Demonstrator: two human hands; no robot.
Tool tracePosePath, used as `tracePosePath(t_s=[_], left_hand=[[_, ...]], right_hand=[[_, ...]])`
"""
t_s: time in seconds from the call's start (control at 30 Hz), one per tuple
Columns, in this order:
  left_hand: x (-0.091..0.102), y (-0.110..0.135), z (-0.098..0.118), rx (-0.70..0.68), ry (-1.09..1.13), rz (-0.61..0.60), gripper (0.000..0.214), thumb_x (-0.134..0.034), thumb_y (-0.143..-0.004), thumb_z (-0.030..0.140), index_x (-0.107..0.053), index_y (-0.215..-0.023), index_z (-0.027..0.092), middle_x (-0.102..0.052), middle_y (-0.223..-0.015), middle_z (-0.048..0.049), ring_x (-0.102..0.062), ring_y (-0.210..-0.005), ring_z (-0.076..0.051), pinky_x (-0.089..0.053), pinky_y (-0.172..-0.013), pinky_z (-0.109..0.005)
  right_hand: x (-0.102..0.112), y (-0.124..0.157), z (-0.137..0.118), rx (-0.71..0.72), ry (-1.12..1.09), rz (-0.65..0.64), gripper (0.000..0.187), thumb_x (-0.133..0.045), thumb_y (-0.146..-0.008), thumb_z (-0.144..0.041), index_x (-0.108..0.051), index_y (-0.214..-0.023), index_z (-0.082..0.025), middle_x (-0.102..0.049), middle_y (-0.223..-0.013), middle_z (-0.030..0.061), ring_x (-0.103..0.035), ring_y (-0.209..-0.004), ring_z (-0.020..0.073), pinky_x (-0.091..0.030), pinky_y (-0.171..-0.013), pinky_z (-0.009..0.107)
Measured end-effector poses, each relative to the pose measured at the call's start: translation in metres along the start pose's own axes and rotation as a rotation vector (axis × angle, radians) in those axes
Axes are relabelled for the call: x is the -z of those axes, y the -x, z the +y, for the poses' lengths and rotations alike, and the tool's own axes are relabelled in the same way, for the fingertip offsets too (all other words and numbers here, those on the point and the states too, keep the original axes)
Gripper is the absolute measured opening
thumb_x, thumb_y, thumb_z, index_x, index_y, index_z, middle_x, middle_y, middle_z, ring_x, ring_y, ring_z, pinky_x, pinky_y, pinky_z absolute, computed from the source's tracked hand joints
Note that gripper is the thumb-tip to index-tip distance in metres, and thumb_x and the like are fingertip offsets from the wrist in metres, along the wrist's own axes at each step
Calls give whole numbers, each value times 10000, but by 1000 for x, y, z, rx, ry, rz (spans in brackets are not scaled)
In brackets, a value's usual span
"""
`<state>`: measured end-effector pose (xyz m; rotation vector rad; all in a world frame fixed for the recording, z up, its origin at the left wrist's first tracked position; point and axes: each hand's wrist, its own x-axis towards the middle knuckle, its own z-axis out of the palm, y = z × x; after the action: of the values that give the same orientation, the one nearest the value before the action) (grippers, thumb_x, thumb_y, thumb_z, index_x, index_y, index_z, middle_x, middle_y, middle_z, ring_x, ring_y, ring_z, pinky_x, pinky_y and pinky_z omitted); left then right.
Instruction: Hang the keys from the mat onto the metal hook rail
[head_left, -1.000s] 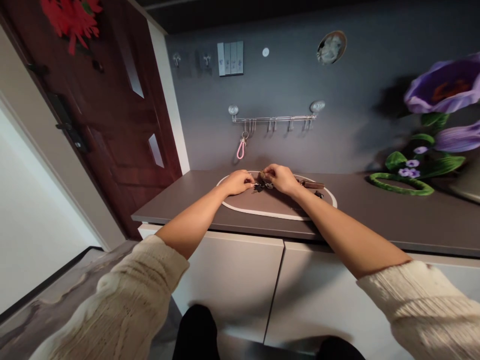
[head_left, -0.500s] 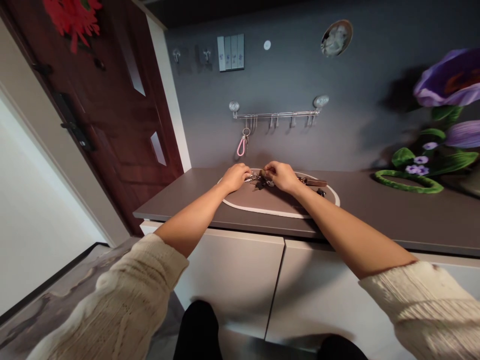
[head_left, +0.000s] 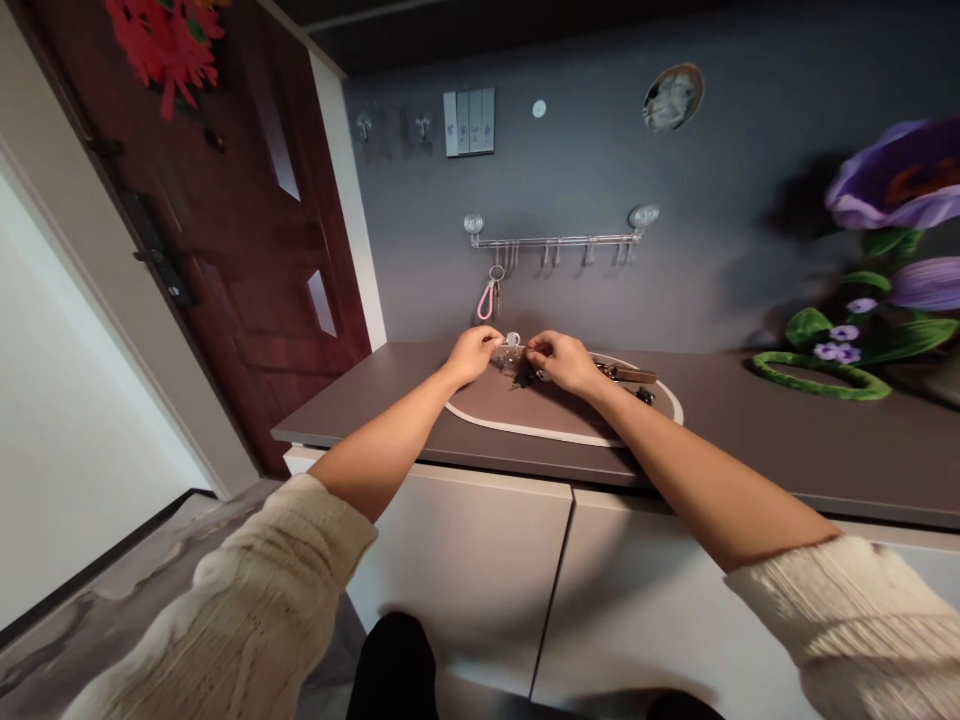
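Note:
Over an oval brown mat [head_left: 540, 415] with a pale rim, my left hand [head_left: 472, 355] and my right hand [head_left: 564, 360] face each other with their fingertips pinched. Between them is a bunch of keys [head_left: 511, 360], partly hidden by my fingers, with a small whitish piece [head_left: 513, 339] showing at its top. Both hands appear to grip this bunch from opposite sides. A dark piece [head_left: 523, 380] lies just below it. Right of my right hand, a brown strap-like piece [head_left: 634, 376] and a small black item [head_left: 645, 397] rest on the mat.
A clear hook rail [head_left: 559, 241] on the grey wall carries a key ring with a pink loop [head_left: 486, 300]. Purple artificial flowers [head_left: 889, 190] and a green fuzzy ring [head_left: 821, 378] stand on the counter [head_left: 720, 440] at right. A dark red door [head_left: 255, 260] is at left.
The pinched fingers have lifted slightly, and the whitish piece now shows upright between them. A small yellowish thing by my right fingertips no longer shows. The view has tilted up a little.

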<state>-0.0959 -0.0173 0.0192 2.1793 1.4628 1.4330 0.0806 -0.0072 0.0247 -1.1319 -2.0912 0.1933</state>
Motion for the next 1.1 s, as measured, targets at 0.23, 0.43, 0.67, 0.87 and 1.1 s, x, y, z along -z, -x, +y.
tracePosePath(t_s=[0.23, 0.43, 0.67, 0.87, 1.1], left_hand=[[-2, 0, 3, 73, 288, 40, 143, -508, -760, 208, -606, -801, 113, -622, -765, -31, -531, -701, -110, -402, -722, -246], [-2, 0, 7, 127, 458, 49, 156, -529, -749, 232, -599, -820, 112, -619, -774, -29, -523, -689, -99, -401, -707, -238], [0, 3, 13, 164, 500, 9, 177, -529, -760, 247, -598, -844, 108, -630, -814, -38, -531, -707, -97, -417, -708, -241], [-2, 0, 7, 178, 488, 0, 194, -527, -767, 257, -600, -870, 111, -617, -786, -30, -513, -665, -83, -419, -659, -225], [0, 2, 6, 211, 532, -5, 157, -528, -764, 241, -599, -825, 114, -585, -722, -14, -487, -595, -64, -395, -598, -208]], right_hand=[[-3, 0, -6, 17, -211, 35, 191, -560, -706, -238, -584, -876, -156, -625, -776, 24, -542, -666, 115, -431, -682, 263], [-8, 3, -9, 94, -246, 138, 313, -599, -666, -353, -525, -902, -160, -577, -838, 34, -518, -711, 127, -429, -685, 278], [-13, 3, -10, 171, -128, 270, 203, -552, -723, -353, -489, -802, -178, -541, -791, 33, -480, -702, 137, -390, -669, 269], [-10, 4, -12, 189, -83, 286, 98, -497, -761, -255, -534, -800, -173, -549, -813, 54, -488, -727, 150, -387, -695, 271], [-6, 4, -11, 160, -74, 329, 165, -476, -782, -248, -615, -803, -162, -574, -820, 66, -510, -711, 150, -400, -716, 283]])
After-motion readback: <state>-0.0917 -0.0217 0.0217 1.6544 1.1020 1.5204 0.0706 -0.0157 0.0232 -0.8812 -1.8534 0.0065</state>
